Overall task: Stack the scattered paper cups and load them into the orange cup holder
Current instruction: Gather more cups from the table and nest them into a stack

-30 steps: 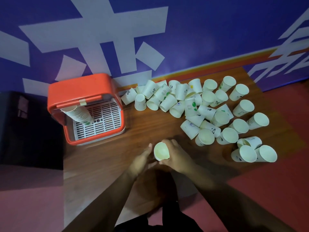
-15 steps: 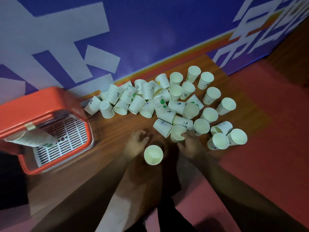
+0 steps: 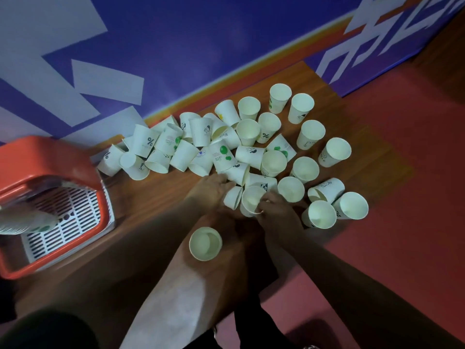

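Right hand (image 3: 275,212) pinches a cup (image 3: 250,201) by its rim, centre frame. Left hand (image 3: 212,190) touches a tipped cup (image 3: 232,196), grip unclear. Pile (image 3: 226,147) crowds just behind, lone cup (image 3: 205,243) below, holder (image 3: 50,170) far left on the bench (image 3: 151,197).

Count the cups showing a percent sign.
3: the left-end cup beside the orange cup holder, the neighbour cup just right of it, and the mid-pile cup farther right. Other cups may hide theirs.
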Demonstrator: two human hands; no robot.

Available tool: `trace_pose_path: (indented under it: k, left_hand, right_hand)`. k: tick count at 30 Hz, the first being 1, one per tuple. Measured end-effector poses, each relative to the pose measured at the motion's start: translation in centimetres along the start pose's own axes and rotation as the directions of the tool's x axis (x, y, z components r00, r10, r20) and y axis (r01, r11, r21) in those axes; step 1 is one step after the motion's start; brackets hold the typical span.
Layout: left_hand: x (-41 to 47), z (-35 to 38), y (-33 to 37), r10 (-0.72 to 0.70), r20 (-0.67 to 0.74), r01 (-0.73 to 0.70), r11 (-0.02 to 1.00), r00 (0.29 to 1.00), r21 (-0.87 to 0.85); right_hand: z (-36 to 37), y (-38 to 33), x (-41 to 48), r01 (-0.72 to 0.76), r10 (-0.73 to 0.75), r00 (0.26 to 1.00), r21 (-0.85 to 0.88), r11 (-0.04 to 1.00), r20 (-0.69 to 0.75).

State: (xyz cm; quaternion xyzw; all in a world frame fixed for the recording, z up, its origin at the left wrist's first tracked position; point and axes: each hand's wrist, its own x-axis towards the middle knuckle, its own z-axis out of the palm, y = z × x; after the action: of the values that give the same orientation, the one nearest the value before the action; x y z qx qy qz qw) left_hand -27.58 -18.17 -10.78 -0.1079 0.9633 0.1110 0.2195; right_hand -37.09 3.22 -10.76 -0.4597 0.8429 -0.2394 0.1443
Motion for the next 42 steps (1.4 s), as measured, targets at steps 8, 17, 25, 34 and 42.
trace_pose_path:
  k: [8, 17, 25, 34, 42]
  left_hand:
    - [-2.4, 0.7, 0.4, -0.119, -0.108, 0.103, 0.984, 0.987, -0.142]
    - [-14.0, 1.0, -1.2, -0.605, -0.313, 0.124, 0.571, 0.732, -0.811]
    - [-22.0, 5.2, 0.1, -0.78, -0.172, -0.027, 0.195, 0.602, -0.98]
    - [-22.7, 4.0, 2.9, -0.671, -0.27, -0.213, 0.168, 0.69, -0.962]
    - [-18.5, 4.6, 6.4, -0.413, -0.342, -0.176, 0.389, 0.844, -0.904]
  right_hand:
    - [-4.9, -2.2, 0.5, 0.005, -0.013, 1.0, 0.275, 0.961, 0.028]
    - [-3.8, -9.1, -2.1, 0.15, -0.212, 0.97, 0.399, 0.905, 0.116]
    - [1.7, -10.8, -4.6, 0.234, -0.265, 0.937, 0.15, 0.96, 0.229]
    - [1.2, -11.6, -6.7, -0.081, 0.052, 0.969, 0.109, 0.991, 0.243]
    - [-1.7, -5.7, -9.7, -0.264, 0.263, 0.964, 0.125, 0.956, 0.024]
